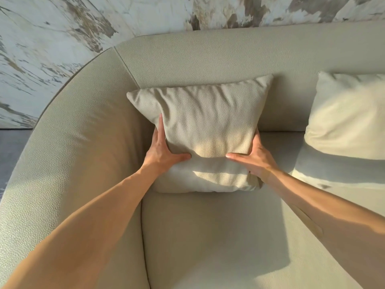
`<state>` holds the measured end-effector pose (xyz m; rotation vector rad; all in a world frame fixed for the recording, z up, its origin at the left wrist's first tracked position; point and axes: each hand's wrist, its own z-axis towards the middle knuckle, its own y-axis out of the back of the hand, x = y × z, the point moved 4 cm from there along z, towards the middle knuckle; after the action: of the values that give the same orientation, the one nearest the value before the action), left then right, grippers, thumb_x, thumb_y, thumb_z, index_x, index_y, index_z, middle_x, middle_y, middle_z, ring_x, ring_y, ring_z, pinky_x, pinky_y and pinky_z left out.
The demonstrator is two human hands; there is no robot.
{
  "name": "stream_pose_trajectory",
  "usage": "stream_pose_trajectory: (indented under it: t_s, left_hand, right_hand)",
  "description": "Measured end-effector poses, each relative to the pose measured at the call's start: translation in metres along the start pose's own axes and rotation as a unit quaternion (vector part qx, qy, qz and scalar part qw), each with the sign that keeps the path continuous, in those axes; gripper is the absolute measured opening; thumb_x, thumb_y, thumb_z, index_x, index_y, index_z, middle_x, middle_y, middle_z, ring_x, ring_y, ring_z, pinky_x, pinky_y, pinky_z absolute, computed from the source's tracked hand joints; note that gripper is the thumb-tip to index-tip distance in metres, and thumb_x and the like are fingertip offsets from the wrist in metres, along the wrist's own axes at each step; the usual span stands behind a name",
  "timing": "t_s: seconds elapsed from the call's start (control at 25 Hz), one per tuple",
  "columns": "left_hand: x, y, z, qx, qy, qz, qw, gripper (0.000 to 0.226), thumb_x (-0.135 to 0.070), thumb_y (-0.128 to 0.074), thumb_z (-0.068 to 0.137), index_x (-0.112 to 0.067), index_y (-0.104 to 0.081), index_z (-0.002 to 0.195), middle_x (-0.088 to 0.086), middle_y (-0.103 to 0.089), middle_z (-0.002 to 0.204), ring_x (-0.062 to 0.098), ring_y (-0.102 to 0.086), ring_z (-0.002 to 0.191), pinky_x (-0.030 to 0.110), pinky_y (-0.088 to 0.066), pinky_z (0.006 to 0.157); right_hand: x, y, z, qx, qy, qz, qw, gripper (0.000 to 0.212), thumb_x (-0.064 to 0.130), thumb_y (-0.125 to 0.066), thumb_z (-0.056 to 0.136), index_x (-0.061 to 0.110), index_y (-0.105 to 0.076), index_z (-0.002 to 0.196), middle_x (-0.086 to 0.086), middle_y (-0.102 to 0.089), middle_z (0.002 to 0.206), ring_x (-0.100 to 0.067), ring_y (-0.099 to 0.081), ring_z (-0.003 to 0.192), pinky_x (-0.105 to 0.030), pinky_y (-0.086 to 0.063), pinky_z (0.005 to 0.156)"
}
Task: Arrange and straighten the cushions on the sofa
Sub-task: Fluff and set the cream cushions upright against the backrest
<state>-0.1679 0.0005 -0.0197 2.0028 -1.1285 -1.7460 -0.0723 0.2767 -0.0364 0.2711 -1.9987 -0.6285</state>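
My left hand (164,150) and right hand (253,157) grip clamped on the cushion (205,130); it leans against the sofa (83,142) back.

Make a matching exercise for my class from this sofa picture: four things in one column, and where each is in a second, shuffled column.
Things
1. left hand
2. right hand
3. held cushion
4. second cushion

Places
A. leaning on the sofa backrest at the right edge of the picture, untouched
B. gripping the held cushion's left side
C. upright on the seat, near the sofa's curved corner
D. gripping the held cushion's right side

Pairs: 1-B, 2-D, 3-C, 4-A
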Motion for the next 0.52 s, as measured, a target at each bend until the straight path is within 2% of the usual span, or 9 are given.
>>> stream_pose_trajectory:
  t_s: [0.16,0.28,0.4,0.44,0.52]
  left_hand:
    - [0.0,-0.002,-0.001,0.005,0.001,0.02,1.0,0.148,-0.046,-0.093,0.054,-0.052,0.022,0.147,-0.003,-0.008,0.165,0.018,-0.023,0.148,0.031,-0.029,0.105]
    - [0.0,-0.003,-0.002,-0.003,0.009,0.027,1.0,0.147,-0.046,-0.093,0.055,-0.056,0.022,0.145,-0.002,-0.005,0.165,0.021,-0.025,0.148,0.031,-0.029,0.105]
    - [-0.004,0.001,-0.01,-0.017,0.01,0.023,1.0,0.14,-0.044,-0.091,0.06,-0.055,0.017,0.147,-0.006,-0.004,0.165,0.023,-0.038,0.14,0.04,-0.04,0.109]
    - [-0.007,0.002,-0.014,-0.025,0.009,0.03,0.999,0.138,-0.044,-0.09,0.062,-0.054,0.016,0.148,-0.005,-0.002,0.165,0.023,-0.038,0.14,0.041,-0.041,0.109]
    - [-0.017,0.002,-0.024,-0.045,0.007,0.051,0.998,0.135,-0.044,-0.089,0.064,-0.053,0.016,0.149,-0.004,0.005,0.166,0.022,-0.025,0.148,0.039,-0.038,0.108]
  right_hand:
    - [0.002,0.005,-0.005,0.017,-0.015,-0.05,0.999,0.128,0.05,-0.083,0.068,0.029,0.009,0.154,0.0,-0.038,0.154,-0.03,-0.043,0.135,-0.034,-0.035,0.108]
    - [0.009,0.003,-0.004,0.028,-0.025,-0.101,0.994,0.131,0.051,-0.079,0.072,0.023,0.022,0.151,-0.01,-0.035,0.155,-0.034,-0.046,0.132,-0.039,-0.038,0.107]
    - [0.012,0.012,-0.013,0.001,-0.03,-0.164,0.986,0.125,0.058,-0.074,0.073,0.026,0.016,0.152,-0.015,-0.038,0.149,-0.032,-0.052,0.126,-0.04,-0.044,0.099]
    - [0.013,0.018,-0.018,-0.005,-0.026,-0.184,0.982,0.121,0.059,-0.072,0.074,0.03,0.014,0.153,-0.014,-0.033,0.152,-0.032,-0.05,0.127,-0.04,-0.043,0.098]
    - [0.01,0.033,-0.029,-0.006,-0.021,-0.21,0.977,0.114,0.06,-0.07,0.075,0.04,0.012,0.151,-0.01,-0.021,0.159,-0.034,-0.045,0.132,-0.042,-0.042,0.101]
